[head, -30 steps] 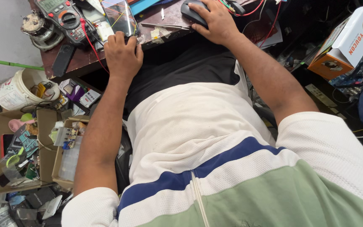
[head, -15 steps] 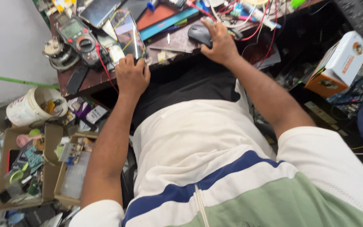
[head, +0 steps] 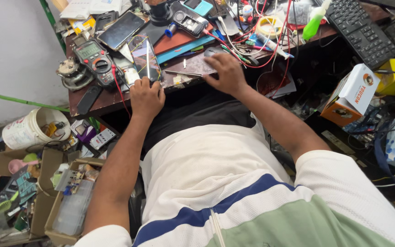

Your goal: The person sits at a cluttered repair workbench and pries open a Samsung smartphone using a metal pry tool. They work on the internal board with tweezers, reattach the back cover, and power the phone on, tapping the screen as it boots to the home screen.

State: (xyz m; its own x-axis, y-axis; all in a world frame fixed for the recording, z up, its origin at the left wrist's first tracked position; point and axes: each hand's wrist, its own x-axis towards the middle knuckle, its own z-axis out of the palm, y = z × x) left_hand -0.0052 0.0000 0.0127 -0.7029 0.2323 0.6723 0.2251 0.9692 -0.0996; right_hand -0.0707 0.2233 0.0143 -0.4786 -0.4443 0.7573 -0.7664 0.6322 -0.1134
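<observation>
1. While the head camera looks straight down, the left hand [head: 146, 96] sits just left of the frame's centre, curled loosely at the tabletop [head: 98, 104] edge, its fingertips touching the lower end of a smartphone [head: 144, 58]; it grips nothing that I can see.
2. That smartphone lies flat on the tabletop in the upper middle of the frame, screen up, slightly tilted, with thin bright lines across its glass.
3. Toward the centre top, the right hand [head: 225, 73] rests palm down with fingers spread flat over a dark computer mouse [head: 211, 51], of which only the far end shows; metal tweezers [head: 183, 72] lie just to its left, between the two hands.
4. At the upper left, a multimeter [head: 95, 58] with a round dial lies beside the smartphone, its red lead [head: 119, 93] trailing down past the tabletop edge.
5. Farther up, a second, larger phone [head: 120, 30] lies screen up.
6. Along the top right, a black keyboard [head: 358, 31] runs diagonally, with a green bottle [head: 315, 23] just left of it.
7. On the floor at the left, a white bucket [head: 28, 130] stands above open cardboard boxes [head: 42, 201] full of small parts.
8. At the right edge, an orange and white carton [head: 353, 93] sits tilted among cables.
</observation>
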